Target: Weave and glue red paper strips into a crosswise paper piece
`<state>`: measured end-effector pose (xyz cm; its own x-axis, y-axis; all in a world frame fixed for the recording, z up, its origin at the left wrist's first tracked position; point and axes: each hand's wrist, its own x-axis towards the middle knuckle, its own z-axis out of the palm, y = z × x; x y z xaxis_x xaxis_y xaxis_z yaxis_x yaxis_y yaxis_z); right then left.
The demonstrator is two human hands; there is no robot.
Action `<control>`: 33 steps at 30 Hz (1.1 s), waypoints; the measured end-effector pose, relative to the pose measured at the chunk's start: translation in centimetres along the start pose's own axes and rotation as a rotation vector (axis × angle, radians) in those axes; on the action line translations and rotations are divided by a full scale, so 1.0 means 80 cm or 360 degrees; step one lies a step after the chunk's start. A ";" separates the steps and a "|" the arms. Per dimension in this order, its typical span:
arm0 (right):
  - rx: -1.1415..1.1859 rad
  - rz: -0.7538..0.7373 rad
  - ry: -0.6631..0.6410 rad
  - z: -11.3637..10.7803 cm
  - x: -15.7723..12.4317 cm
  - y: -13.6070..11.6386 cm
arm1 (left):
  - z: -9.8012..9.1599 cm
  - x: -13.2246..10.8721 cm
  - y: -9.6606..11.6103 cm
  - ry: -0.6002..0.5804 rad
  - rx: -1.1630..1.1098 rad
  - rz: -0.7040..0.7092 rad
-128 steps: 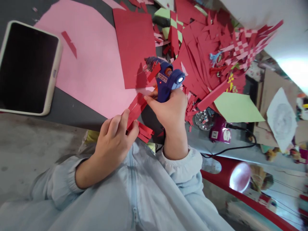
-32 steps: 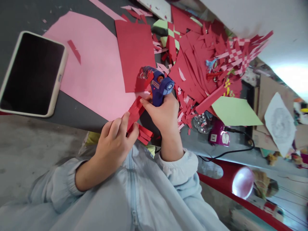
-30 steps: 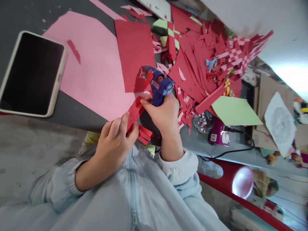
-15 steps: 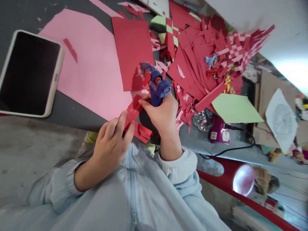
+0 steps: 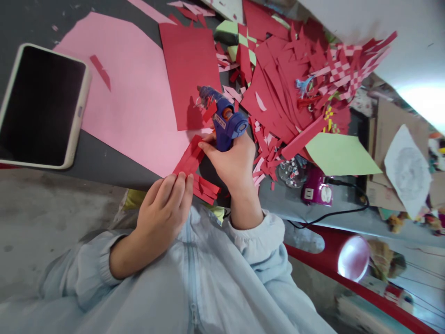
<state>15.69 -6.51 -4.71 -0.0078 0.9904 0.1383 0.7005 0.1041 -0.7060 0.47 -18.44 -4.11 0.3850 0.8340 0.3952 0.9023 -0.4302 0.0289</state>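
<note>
Your right fingers (image 5: pixel 209 150) wrap the glue gun (image 5: pixel 227 134); your left fingers (image 5: pixel 176 189), bunched, grip unclear, touch red strips (image 5: pixel 191 158) at the counter (image 5: pixel 104 160) edge, probably light, easily creased, best held by their sides.

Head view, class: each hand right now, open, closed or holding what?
Left hand: on the red strips; grip cannot be told.
Right hand: closed on the glue gun.
</note>
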 end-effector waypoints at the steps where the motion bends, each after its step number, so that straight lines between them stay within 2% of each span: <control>1: 0.0007 0.0001 -0.0001 0.000 0.000 -0.001 | 0.001 0.000 0.000 0.0007 0.0000 0.0006; 8: 0.0059 0.0028 -0.0047 0.000 0.003 -0.003 | 0.002 -0.001 0.000 0.0038 -0.0034 0.0001; 33: -0.0160 0.0021 -0.0054 0.000 0.002 -0.001 | 0.005 0.002 0.005 0.0066 0.0021 -0.0067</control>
<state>15.64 -6.32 -4.66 -0.0210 0.9943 0.1042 0.7687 0.0827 -0.6342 0.96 -18.34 -4.40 0.3383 0.8361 0.4319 0.9201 -0.3901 0.0344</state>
